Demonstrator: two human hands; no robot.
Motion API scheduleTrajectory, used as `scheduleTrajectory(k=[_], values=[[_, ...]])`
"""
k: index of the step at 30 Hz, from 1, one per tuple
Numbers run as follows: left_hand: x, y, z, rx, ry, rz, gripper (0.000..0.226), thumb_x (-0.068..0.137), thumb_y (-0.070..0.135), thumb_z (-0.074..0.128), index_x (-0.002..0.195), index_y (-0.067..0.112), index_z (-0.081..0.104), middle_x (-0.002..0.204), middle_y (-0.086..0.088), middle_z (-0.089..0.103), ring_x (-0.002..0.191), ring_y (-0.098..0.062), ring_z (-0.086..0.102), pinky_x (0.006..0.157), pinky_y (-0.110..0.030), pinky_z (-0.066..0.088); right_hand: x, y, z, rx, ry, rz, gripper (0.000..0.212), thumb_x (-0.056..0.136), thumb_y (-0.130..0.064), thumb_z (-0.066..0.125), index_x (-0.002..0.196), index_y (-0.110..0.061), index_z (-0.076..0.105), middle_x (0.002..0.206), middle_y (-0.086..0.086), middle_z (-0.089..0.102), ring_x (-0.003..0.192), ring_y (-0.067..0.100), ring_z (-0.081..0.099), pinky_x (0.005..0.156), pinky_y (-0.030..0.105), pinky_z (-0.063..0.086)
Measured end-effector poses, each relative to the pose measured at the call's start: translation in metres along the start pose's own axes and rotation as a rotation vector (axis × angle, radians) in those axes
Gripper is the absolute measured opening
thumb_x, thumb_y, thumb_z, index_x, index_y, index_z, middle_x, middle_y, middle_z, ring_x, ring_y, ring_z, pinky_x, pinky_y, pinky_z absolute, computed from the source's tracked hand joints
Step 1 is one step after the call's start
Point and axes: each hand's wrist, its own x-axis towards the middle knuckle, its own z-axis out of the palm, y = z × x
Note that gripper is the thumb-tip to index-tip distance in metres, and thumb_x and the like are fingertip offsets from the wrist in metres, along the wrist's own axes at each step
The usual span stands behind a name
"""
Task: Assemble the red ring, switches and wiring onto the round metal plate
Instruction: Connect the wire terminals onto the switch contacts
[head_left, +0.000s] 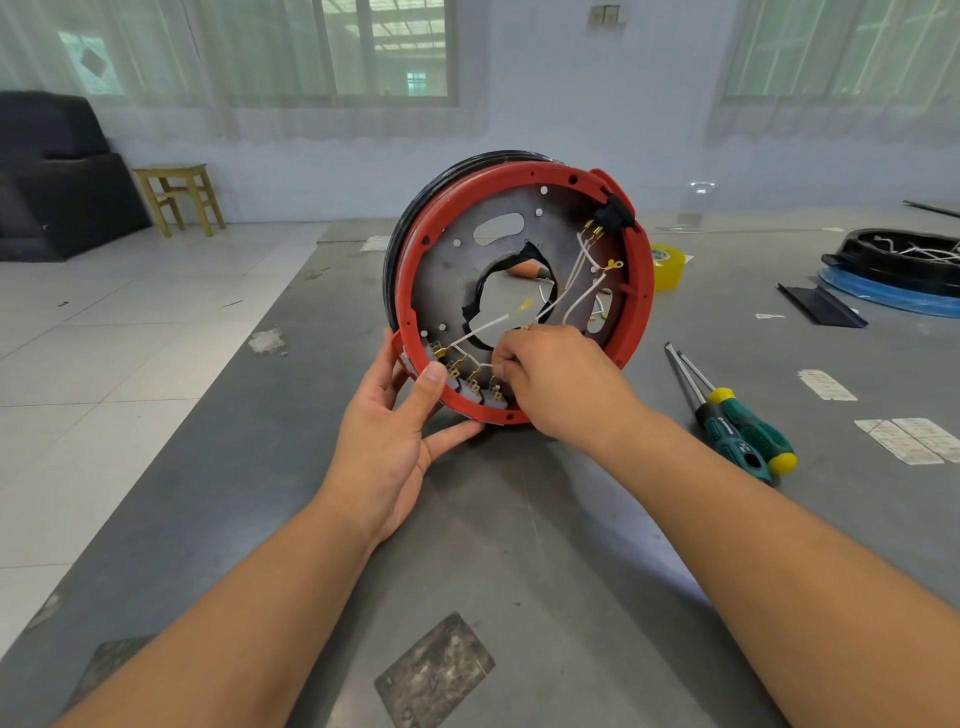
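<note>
The round metal plate (452, 270) with its red ring (636, 291) stands on edge on the grey table (519, 545). Your left hand (384, 431) grips the ring's lower rim, thumb inside. Your right hand (556, 384) pinches a white wire (475, 330) at the switches (475, 387).

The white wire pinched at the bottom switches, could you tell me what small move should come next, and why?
Probably push the white wire down onto the nearest switch terminal: the right hand pinches it just above, while the left hand steadies the red ring.
</note>
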Motion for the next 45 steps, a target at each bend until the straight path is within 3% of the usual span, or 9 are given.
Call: scheduleTrajectory(k=[8, 13, 17, 27, 31, 36, 45], values=[[0.000, -0.001, -0.001, -0.005, -0.012, 0.003, 0.048, 0.103, 0.011, 0.062, 0.148, 0.029, 0.057, 0.148, -0.004, 0.059, 0.121, -0.033, 0.070, 0.084, -0.052, 0.063, 0.000, -0.002, 0.000, -0.056, -0.001, 0.006, 0.017, 0.098, -0.015, 0.054, 0.101, -0.024, 0.068, 0.099, 0.000, 0.066, 0.091, 0.026, 0.063, 0.076, 0.043, 0.057], [0.000, -0.002, -0.002, -0.023, -0.025, 0.000, 0.053, 0.100, 0.013, 0.065, 0.148, 0.033, 0.056, 0.151, 0.000, 0.057, 0.125, -0.031, 0.068, 0.087, -0.057, 0.062, -0.001, -0.001, 0.003, -0.116, 0.035, 0.047, 0.017, 0.097, -0.020, 0.056, 0.087, -0.033, 0.060, 0.095, -0.002, 0.066, 0.086, 0.026, 0.064, 0.065, 0.036, 0.053], [0.000, -0.002, -0.001, -0.029, -0.019, -0.001, 0.059, 0.097, 0.015, 0.068, 0.151, 0.034, 0.054, 0.154, 0.002, 0.055, 0.129, -0.031, 0.065, 0.088, -0.059, 0.061, -0.002, 0.000, 0.005, -0.133, 0.073, 0.057, 0.015, 0.098, -0.026, 0.057, 0.096, -0.033, 0.070, 0.093, 0.000, 0.067, 0.086, 0.029, 0.064, 0.062, 0.032, 0.045], [-0.001, -0.001, -0.001, -0.052, 0.005, -0.014, 0.054, 0.100, 0.008, 0.063, 0.149, 0.030, 0.056, 0.149, -0.004, 0.060, 0.125, -0.032, 0.068, 0.088, -0.061, 0.061, -0.002, 0.000, 0.008, -0.053, 0.060, 0.080, 0.017, 0.098, -0.029, 0.057, 0.096, -0.033, 0.074, 0.087, -0.004, 0.070, 0.079, 0.023, 0.066, 0.060, 0.032, 0.052], [-0.001, 0.001, -0.002, -0.045, -0.001, -0.015, 0.051, 0.101, 0.010, 0.063, 0.147, 0.031, 0.057, 0.148, -0.004, 0.061, 0.125, -0.033, 0.068, 0.088, -0.061, 0.061, -0.003, 0.000, 0.007, -0.005, 0.045, 0.084, 0.018, 0.098, -0.027, 0.056, 0.097, -0.032, 0.073, 0.091, -0.006, 0.071, 0.080, 0.021, 0.067, 0.065, 0.035, 0.058], [0.000, 0.000, -0.002, -0.035, 0.006, -0.007, 0.050, 0.100, 0.011, 0.064, 0.145, 0.032, 0.058, 0.146, -0.005, 0.063, 0.120, -0.032, 0.071, 0.087, -0.059, 0.062, -0.002, 0.001, 0.004, 0.049, 0.035, 0.100, 0.014, 0.095, -0.032, 0.060, 0.098, -0.034, 0.073, 0.097, -0.005, 0.072, 0.088, 0.023, 0.067, 0.069, 0.034, 0.057], [0.005, -0.005, -0.006, -0.052, 0.023, 0.007, 0.047, 0.101, 0.013, 0.065, 0.145, 0.029, 0.060, 0.143, -0.010, 0.064, 0.120, -0.035, 0.071, 0.084, -0.053, 0.063, -0.003, -0.008, -0.004, -0.004, 0.053, 0.112, 0.025, 0.098, -0.034, 0.054, 0.112, -0.041, 0.073, 0.105, -0.005, 0.073, 0.096, 0.026, 0.067, 0.068, 0.033, 0.053]])
